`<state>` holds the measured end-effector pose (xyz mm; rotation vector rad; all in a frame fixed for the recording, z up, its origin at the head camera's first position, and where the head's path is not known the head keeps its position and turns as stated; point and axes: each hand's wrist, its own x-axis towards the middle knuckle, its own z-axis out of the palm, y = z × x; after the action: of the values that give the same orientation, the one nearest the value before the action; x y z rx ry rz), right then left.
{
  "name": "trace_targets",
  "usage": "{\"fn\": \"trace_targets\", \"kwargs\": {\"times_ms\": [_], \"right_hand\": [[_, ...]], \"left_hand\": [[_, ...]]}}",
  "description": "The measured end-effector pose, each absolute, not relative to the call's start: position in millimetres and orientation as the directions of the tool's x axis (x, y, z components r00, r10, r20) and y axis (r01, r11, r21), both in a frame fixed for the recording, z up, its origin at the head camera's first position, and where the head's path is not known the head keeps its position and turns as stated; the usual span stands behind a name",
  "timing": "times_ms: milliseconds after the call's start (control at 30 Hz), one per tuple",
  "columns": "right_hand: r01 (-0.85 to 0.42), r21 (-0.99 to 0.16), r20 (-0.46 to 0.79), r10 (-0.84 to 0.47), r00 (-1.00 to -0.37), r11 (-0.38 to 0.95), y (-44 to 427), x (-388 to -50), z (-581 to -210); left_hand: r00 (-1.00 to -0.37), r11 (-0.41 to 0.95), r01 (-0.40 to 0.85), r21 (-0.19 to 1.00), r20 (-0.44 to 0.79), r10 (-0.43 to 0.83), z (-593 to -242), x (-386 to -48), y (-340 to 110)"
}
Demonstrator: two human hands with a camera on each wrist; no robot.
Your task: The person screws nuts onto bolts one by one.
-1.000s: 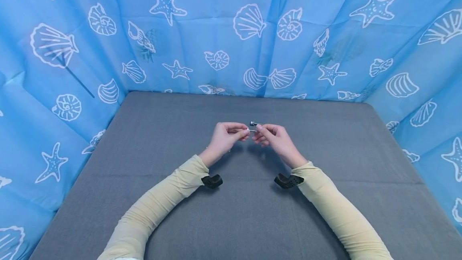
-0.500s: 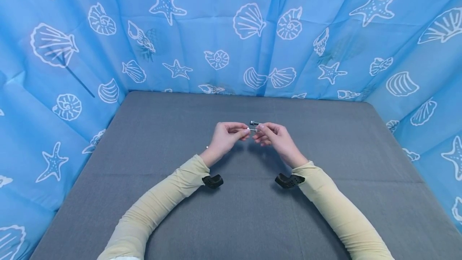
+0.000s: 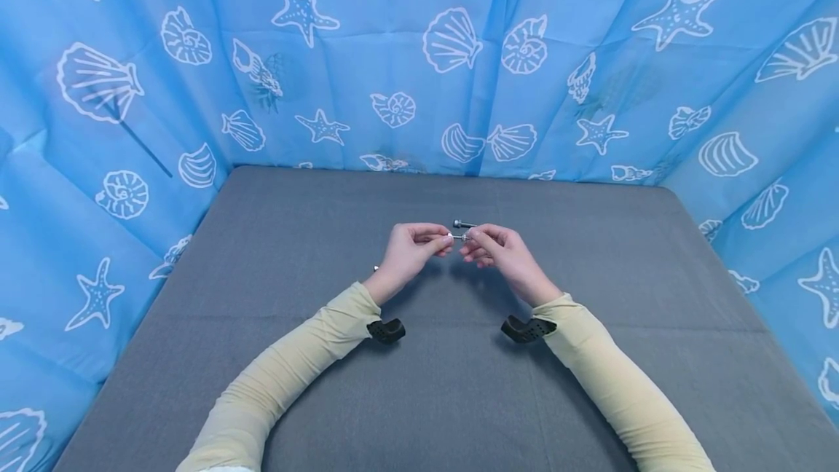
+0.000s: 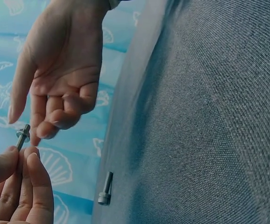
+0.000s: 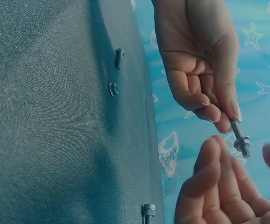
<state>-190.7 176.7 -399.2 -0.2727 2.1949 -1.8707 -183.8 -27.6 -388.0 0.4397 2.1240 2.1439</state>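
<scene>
Thumb and fingertips of my left hand pinch a silver bolt near one end. A nut, which looks flanged, sits on the bolt's threads close to the free tip. Around that tip my right hand hovers with thumb and fingers spread apart. Both wrist views show a gap between them and the nut. In the left wrist view, a second bolt with a cylindrical head lies on the cloth beyond the hands. The held bolt's head is hidden by the left fingers.
On the grey table, a third bolt and a loose nut lie near my left wrist; the left hand mostly hides them in the head view. A blue curtain with shell prints surrounds the table's back and sides.
My right fingers have drawn slightly back to the right, so more of the nut and bolt tip shows. The left hand stays almost still.
</scene>
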Motion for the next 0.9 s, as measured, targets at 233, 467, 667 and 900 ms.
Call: {"fn": "trace_targets", "kwargs": {"times_ms": [233,467,667,900], "right_hand": [[-0.011,-0.989,-0.037,-0.32,-0.947,0.147,175.7,-190.1,-398.7],[0.016,-0.986,-0.068,-0.312,-0.948,0.167,175.2,-192.6,-400.5],[0.015,-0.986,-0.066,-0.311,-0.948,0.164,174.7,-190.7,-400.3],[0.042,-0.986,-0.09,-0.297,-0.951,0.163,174.2,-190.7,-399.4]], "left_hand": [[-0.954,-0.026,0.135,0.991,0.137,0.268,-388.3,-183.0,-27.5],[-0.955,-0.036,0.131,0.991,0.136,0.264,-387.8,-182.4,-28.0],[-0.954,-0.034,0.143,0.989,0.147,0.261,-390.3,-182.6,-27.5],[-0.95,-0.048,0.154,0.987,0.161,0.266,-391.6,-183.3,-26.2]]}}
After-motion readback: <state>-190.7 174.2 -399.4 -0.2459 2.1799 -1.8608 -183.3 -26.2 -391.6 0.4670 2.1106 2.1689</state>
